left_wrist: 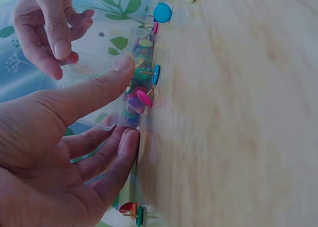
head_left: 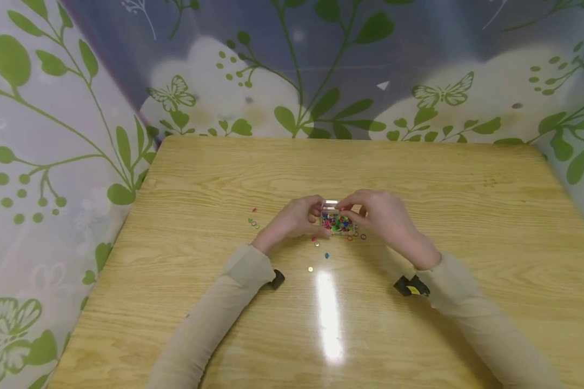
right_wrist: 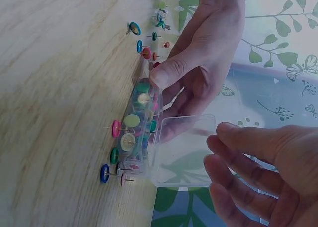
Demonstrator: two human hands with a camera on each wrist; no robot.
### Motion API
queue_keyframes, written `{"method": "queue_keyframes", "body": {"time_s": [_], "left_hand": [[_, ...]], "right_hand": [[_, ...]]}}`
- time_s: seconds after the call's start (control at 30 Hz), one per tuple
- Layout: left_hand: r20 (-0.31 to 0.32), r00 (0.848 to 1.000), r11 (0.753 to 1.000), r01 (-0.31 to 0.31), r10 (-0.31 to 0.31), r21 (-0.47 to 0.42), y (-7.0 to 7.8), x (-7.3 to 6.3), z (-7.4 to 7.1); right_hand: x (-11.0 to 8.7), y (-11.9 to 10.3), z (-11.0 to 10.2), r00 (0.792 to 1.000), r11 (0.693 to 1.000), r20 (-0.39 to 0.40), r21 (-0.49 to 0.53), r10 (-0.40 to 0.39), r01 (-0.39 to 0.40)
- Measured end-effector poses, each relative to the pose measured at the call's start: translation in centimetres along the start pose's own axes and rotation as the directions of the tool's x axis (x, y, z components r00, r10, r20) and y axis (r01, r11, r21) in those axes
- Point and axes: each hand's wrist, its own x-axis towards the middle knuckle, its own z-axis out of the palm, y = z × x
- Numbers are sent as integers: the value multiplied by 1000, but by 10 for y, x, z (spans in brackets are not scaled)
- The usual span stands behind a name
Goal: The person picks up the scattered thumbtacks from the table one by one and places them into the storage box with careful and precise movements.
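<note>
A small clear plastic box (head_left: 338, 234) of colourful thumbtacks (right_wrist: 131, 120) sits on the table with its hinged lid (right_wrist: 184, 155) raised at the back. My left hand (head_left: 294, 217) holds the box by its left end, thumb at the front and fingers round the side. On the other side, my right hand (head_left: 382, 215) has thumb and fingertips together at the lid's free edge, pinching it in the right wrist view. Loose thumbtacks lie about the box, among them a blue thumbtack (head_left: 327, 255) and a yellow thumbtack (head_left: 310, 269) nearer me.
Several more loose tacks (head_left: 253, 223) lie left of my left hand. The wood-grain table (head_left: 214, 173) ends at a wall covering (head_left: 253, 108) with leaves and butterflies. Dark wrist devices (head_left: 411, 286) hang by both sleeves.
</note>
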Motion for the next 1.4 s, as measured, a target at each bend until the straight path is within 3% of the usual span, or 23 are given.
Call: {"method": "queue_keyframes", "body": {"time_s": [0.33, 0.63, 0.77, 0.97, 1.4], "left_hand": [[-5, 1000, 1000, -3, 3, 11, 1, 1, 0], [7, 1000, 1000, -2, 2, 20, -1, -1, -1], [13, 1000, 1000, 0, 0, 5, -2, -1, -1], [16, 1000, 1000, 2, -1, -18, -2, -1, -2], [8, 1000, 1000, -8, 8, -3, 0, -2, -1]], "right_hand": [[-5, 15, -6, 992, 992, -31, 25, 121, -120], [-4, 31, -7, 981, 980, 20, -29, 195, -195], [-4, 34, -6, 972, 978, 111, -61, 206, -200], [-1, 36, 1, 939, 979, 278, -65, 203, -192], [2, 35, 6, 929, 972, 286, -53, 233, -227]]}}
